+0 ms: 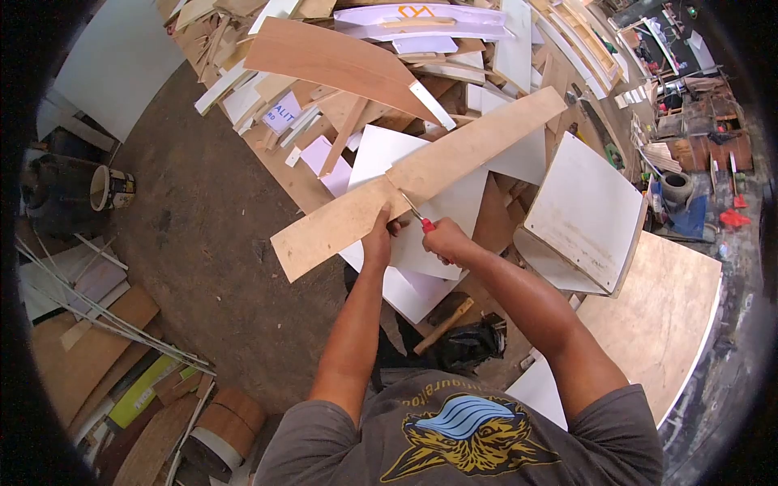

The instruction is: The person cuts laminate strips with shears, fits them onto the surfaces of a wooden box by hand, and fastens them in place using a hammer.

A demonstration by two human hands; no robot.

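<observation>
My left hand (378, 240) grips the lower edge of a plywood strip (324, 225), thumb on top and fingers curled underneath. A second length of plywood (478, 136) continues up to the right, slightly offset where the two meet; I cannot tell whether they are joined. My right hand (447, 242) is closed around the red handle of a screwdriver (413, 209). Its thin metal shaft points up-left, with the tip at the plywood near the meeting line. White panels (429, 255) lie beneath the strips.
Beyond my hands is a heap of wood offcuts (344, 113) with a curved brown panel (332, 65). To the right stand a white box-like piece (587, 215) and a large plywood sheet (660, 312). A bucket (112, 189) and stacked boards (121, 356) are on the left.
</observation>
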